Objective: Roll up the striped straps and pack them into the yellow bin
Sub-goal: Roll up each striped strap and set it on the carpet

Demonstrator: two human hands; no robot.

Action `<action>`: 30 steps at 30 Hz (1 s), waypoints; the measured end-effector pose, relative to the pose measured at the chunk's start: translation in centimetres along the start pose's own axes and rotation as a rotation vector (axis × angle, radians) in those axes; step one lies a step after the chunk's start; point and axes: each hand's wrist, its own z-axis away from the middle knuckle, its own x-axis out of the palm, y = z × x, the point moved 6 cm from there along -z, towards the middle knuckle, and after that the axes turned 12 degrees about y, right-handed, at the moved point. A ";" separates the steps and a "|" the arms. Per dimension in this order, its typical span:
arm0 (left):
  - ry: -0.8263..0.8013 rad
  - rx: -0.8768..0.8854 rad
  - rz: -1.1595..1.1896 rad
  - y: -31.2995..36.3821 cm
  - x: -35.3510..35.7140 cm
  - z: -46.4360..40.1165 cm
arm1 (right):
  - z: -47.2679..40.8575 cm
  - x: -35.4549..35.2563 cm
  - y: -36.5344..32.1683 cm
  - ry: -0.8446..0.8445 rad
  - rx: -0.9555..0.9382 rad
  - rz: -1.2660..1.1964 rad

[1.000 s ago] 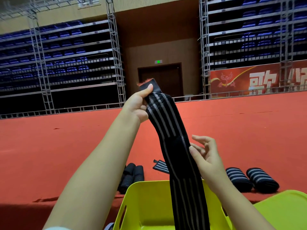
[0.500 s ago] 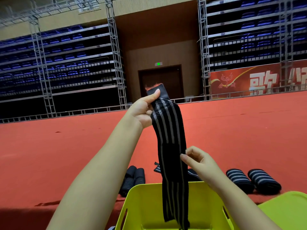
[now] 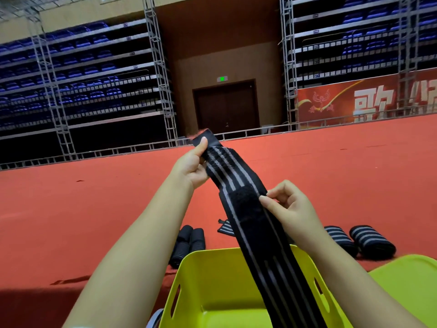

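Holding strap stretched above bin: my left hand pinches its top end, right hand pinches its edge at the velcro patch; both grips are clenched on it. Tail hangs into bin. Rolled straps lie on red floor beyond.

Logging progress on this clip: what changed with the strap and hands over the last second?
The right hand, open and off the strap a second ago, now pinches its edge. The left hand has lowered slightly and keeps gripping the top end. The yellow bin and rolled straps are unmoved.
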 end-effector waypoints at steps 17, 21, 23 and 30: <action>-0.197 0.061 -0.738 -18.9 -9.3 3.7 | -7.0 1.7 1.2 0.438 0.019 0.024; -0.024 0.181 -0.697 -18.3 -9.9 4.2 | -7.6 0.9 2.0 0.527 0.040 0.049; 0.016 0.308 -0.726 -17.5 -10.0 4.5 | -7.9 0.3 2.2 0.559 0.056 0.044; -0.067 0.258 -0.779 -19.2 -10.3 4.1 | -8.3 0.3 2.2 0.592 0.080 0.031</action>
